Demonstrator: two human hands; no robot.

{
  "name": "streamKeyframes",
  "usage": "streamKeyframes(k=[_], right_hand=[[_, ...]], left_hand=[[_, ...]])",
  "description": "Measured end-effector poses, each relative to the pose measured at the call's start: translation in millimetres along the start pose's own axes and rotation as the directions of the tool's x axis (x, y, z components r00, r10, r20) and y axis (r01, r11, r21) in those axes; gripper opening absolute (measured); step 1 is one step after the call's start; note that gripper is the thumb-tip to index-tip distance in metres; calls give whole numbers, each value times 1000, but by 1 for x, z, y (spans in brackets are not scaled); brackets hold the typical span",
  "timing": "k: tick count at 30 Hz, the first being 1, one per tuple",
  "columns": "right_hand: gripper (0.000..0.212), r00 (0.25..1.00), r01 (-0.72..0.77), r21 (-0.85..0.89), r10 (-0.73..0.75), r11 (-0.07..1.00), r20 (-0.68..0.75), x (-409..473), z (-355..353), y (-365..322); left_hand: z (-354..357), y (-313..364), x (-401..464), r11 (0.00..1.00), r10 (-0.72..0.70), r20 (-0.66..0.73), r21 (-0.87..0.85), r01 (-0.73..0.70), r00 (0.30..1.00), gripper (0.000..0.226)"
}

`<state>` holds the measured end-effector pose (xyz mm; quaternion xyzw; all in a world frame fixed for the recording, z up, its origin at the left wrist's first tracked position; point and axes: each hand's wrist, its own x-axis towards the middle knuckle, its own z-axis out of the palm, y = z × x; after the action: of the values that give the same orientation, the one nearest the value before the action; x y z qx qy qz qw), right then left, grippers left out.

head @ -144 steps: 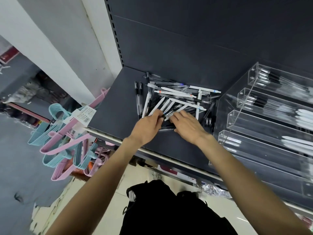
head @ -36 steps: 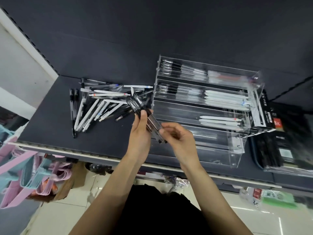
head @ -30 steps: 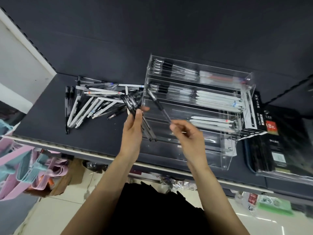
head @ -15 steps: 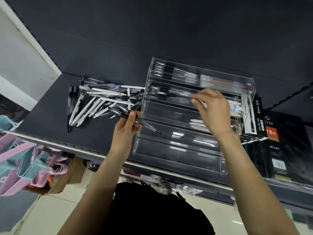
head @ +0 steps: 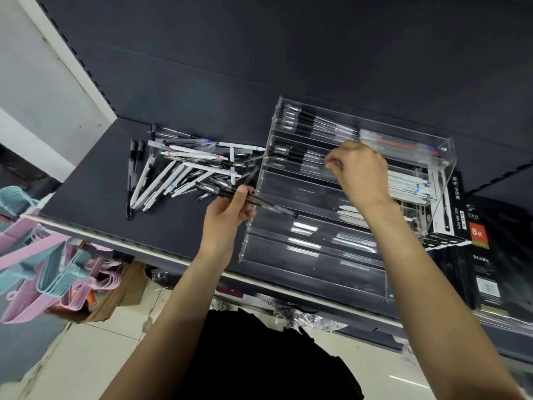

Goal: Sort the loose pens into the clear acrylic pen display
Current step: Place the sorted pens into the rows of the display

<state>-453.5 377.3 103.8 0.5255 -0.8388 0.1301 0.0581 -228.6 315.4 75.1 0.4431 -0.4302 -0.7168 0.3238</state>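
Holding a bundle of dark pens in my left hand, fingers curled round it just left of the clear acrylic pen display; long axis near level, tips pointing right into the display's front. My right hand reaches into the second tier from the top, fingertips pinching a clear pen lying lengthwise. Top tier: black-gripped and red pens. Second: black-gripped and white pens. Loose pens heaped on the shelf, left of the display.
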Motion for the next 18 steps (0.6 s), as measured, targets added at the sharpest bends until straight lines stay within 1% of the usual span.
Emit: streamKeyframes(k=[2, 4, 5, 6, 7, 9, 11, 13, 15, 18], right_hand=[[13, 997, -18, 69, 23, 997, -72, -7, -4, -6], [13, 983, 3, 236, 41, 972, -180, -24, -13, -22], [14, 982, 21, 335, 43, 942, -182, -35, -19, -33], [17, 990, 33, 409, 27, 912, -139, -46, -23, -45], [22, 997, 33, 437, 0, 899, -75, -56, -24, -56], [26, 999, 40, 411, -47, 911, 6, -71, -18, -71], [20, 999, 34, 413, -42, 910, 11, -76, -9, -74], [14, 1000, 14, 447, -12, 894, -9, -75, -6, -70], [14, 998, -14, 469, 39, 883, -43, -72, -11, -59], [17, 985, -60, 430, 124, 901, -122, -61, -23, -29]], left_hand=[[1, 0, 1, 1000, -3, 13, 14, 2, 1000, 22], [4, 0, 1, 1000, 2, 23, 24, -2, 1000, 21], [6, 1, 1, 1000, 6, 20, 27, -7, 1000, 20], [9, 1, 0, 1000, 10, 15, 28, -10, 1000, 18], [12, 1, 0, 999, 13, 13, 29, -13, 1000, 17], [16, 0, -2, 999, 17, 37, 38, -18, 999, 16], [20, -1, -4, 999, 27, 80, 36, -30, 996, 17], [22, -2, -6, 997, 53, 115, 43, -59, 992, 17], [22, -4, -5, 994, 79, 132, 66, -88, 988, 17], [18, -5, 0, 998, 53, 129, 39, -59, 990, 23]])
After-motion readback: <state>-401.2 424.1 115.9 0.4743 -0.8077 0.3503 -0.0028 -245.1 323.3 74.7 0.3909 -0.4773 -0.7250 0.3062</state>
